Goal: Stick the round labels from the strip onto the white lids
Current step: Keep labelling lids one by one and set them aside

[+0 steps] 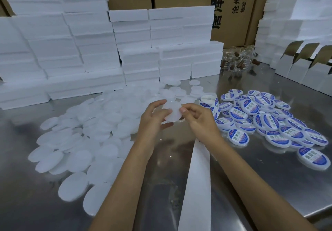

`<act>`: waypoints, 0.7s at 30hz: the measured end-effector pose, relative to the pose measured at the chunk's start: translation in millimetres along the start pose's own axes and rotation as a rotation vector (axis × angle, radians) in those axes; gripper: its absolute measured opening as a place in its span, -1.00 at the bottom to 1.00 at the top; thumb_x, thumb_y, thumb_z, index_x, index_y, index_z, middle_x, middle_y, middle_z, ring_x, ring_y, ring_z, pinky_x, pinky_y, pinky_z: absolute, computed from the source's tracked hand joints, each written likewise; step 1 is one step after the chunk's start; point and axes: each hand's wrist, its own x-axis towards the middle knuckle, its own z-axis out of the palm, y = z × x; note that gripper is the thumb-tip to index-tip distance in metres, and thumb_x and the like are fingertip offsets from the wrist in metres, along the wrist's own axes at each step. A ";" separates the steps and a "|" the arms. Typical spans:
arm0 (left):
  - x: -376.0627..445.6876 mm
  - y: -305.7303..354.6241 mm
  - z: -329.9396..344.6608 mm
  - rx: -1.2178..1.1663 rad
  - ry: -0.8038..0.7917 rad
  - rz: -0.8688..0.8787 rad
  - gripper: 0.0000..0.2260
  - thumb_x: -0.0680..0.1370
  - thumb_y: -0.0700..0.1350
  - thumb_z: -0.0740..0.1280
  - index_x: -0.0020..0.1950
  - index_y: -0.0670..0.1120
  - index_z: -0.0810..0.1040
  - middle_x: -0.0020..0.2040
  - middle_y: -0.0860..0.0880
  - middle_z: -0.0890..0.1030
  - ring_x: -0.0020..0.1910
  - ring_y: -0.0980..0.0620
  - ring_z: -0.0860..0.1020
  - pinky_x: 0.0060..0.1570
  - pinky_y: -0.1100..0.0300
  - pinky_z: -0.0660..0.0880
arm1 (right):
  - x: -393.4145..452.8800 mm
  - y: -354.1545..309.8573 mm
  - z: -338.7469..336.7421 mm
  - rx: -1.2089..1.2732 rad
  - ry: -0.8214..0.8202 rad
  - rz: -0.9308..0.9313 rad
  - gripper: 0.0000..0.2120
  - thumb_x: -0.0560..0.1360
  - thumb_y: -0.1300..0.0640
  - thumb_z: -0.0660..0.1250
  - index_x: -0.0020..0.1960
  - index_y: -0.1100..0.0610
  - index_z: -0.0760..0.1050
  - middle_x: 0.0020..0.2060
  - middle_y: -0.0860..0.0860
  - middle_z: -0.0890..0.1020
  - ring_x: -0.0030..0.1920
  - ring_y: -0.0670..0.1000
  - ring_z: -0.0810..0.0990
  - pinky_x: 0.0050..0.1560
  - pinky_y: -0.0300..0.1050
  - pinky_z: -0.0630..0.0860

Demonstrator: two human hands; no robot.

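Observation:
My left hand (154,119) holds a plain white lid (172,111) by its edge, raised above the metal table. My right hand (197,119) pinches the lid's right rim with thumb and forefinger. No label shows on the held lid. A roll of round blue-and-white labels (209,101) lies just right of my hands, and its empty white backing strip (197,180) trails toward me under my right forearm. A wide heap of unlabelled white lids (86,144) spreads to the left. Labelled lids (269,121) are piled on the right.
White foam boxes (75,44) are stacked along the back and left of the steel table (251,185). Brown cartons (233,6) stand behind them. Clear jars with brown tops (239,60) and open white cartons (305,65) sit at the far right.

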 end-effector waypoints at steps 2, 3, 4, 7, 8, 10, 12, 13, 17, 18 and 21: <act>-5.0 1.2 5.3 0.026 -0.070 0.033 -0.76 0.60 -0.22 0.37 0.24 -0.02 0.63 0.22 -0.09 0.63 0.11 -0.05 0.67 0.09 0.05 0.65 | -4.3 -0.2 0.1 0.018 -0.015 -0.016 -0.86 0.62 0.22 0.30 0.04 0.09 0.63 -0.17 -0.05 0.71 -0.16 -0.18 0.67 -0.09 -0.37 0.53; -6.6 1.5 6.6 0.036 -0.096 0.050 -0.76 0.61 -0.23 0.36 0.26 -0.03 0.62 0.24 -0.10 0.63 0.14 -0.05 0.67 0.11 0.04 0.65 | -6.2 0.1 0.6 0.021 -0.013 -0.019 -0.86 0.62 0.21 0.30 0.07 0.10 0.64 -0.14 -0.04 0.72 -0.12 -0.16 0.69 -0.05 -0.35 0.54; -7.7 1.6 7.1 0.038 -0.118 0.060 -0.75 0.62 -0.23 0.35 0.28 -0.04 0.61 0.25 -0.11 0.63 0.17 -0.06 0.66 0.14 0.03 0.64 | -7.4 0.2 0.4 0.031 -0.007 -0.019 -0.85 0.62 0.20 0.31 0.09 0.10 0.64 -0.12 -0.04 0.73 -0.08 -0.15 0.70 -0.03 -0.34 0.54; -8.0 1.9 5.9 -0.007 -0.175 0.057 -0.73 0.66 -0.25 0.29 0.34 -0.06 0.57 0.23 -0.09 0.67 0.19 -0.09 0.65 0.18 -0.01 0.61 | -8.9 0.4 -1.7 0.071 0.017 -0.021 -0.87 0.60 0.19 0.35 0.03 0.03 0.67 -0.16 -0.11 0.74 -0.06 -0.14 0.71 -0.01 -0.33 0.55; -7.8 2.1 5.0 -0.031 -0.183 0.056 -0.73 0.67 -0.26 0.27 0.34 -0.06 0.55 0.22 -0.09 0.67 0.17 -0.11 0.67 0.17 -0.01 0.62 | -9.3 0.4 -3.4 0.064 0.041 -0.015 -0.87 0.60 0.17 0.35 0.00 0.02 0.67 -0.18 -0.11 0.74 -0.06 -0.14 0.71 -0.01 -0.32 0.56; -7.2 1.9 3.2 -0.073 -0.180 0.054 -0.73 0.68 -0.29 0.22 0.32 -0.06 0.55 0.21 -0.11 0.68 0.11 -0.16 0.69 0.11 0.00 0.64 | -9.5 2.3 -10.2 -0.006 0.142 -0.003 -0.88 0.60 0.12 0.34 0.01 0.03 0.67 -0.20 -0.13 0.73 -0.06 -0.16 0.68 -0.01 -0.29 0.56; -6.3 1.5 0.9 -0.100 -0.163 0.053 -0.73 0.69 -0.32 0.19 0.28 -0.07 0.56 0.18 -0.16 0.68 0.06 -0.18 0.70 0.03 0.04 0.66 | -10.4 6.0 -21.8 -0.117 0.282 0.004 -0.87 0.60 0.11 0.31 0.04 0.02 0.64 -0.16 -0.17 0.71 -0.03 -0.19 0.63 -0.01 -0.28 0.53; -5.8 1.4 0.1 -0.104 -0.157 0.053 -0.73 0.69 -0.33 0.18 0.26 -0.07 0.56 0.17 -0.18 0.68 0.05 -0.19 0.71 -0.01 0.07 0.66 | -10.6 8.0 -28.8 -0.183 0.339 0.015 -0.87 0.59 0.13 0.30 0.04 0.00 0.62 -0.12 -0.17 0.69 -0.01 -0.17 0.61 0.00 -0.24 0.53; -3.7 -1.0 0.4 -0.056 -0.139 0.050 -0.67 0.67 -0.38 0.18 0.20 0.00 0.58 0.08 -0.16 0.69 -0.03 -0.14 0.72 -0.12 0.19 0.64 | -10.4 18.0 -45.3 -0.481 0.197 0.146 -0.79 0.55 0.17 0.31 0.16 0.01 0.57 0.04 -0.09 0.60 0.00 -0.09 0.53 -0.05 -0.20 0.45; -3.4 -1.9 0.9 -0.034 -0.136 0.048 -0.66 0.66 -0.39 0.20 0.21 0.01 0.57 0.05 -0.13 0.69 -0.05 -0.12 0.72 -0.13 0.21 0.63 | -11.3 19.7 -44.3 -0.530 0.115 0.171 -0.76 0.53 0.16 0.33 0.18 0.01 0.57 0.04 -0.10 0.58 0.02 -0.08 0.53 -0.04 -0.21 0.43; -2.2 -5.6 1.9 0.006 -0.141 0.039 -0.65 0.63 -0.40 0.25 0.24 0.01 0.57 0.06 -0.14 0.68 -0.07 -0.09 0.72 -0.08 0.19 0.64 | -15.6 24.2 -37.1 -0.745 -0.070 0.146 -0.71 0.48 0.08 0.39 0.20 0.00 0.58 0.09 -0.09 0.60 0.15 0.00 0.52 0.19 -0.09 0.41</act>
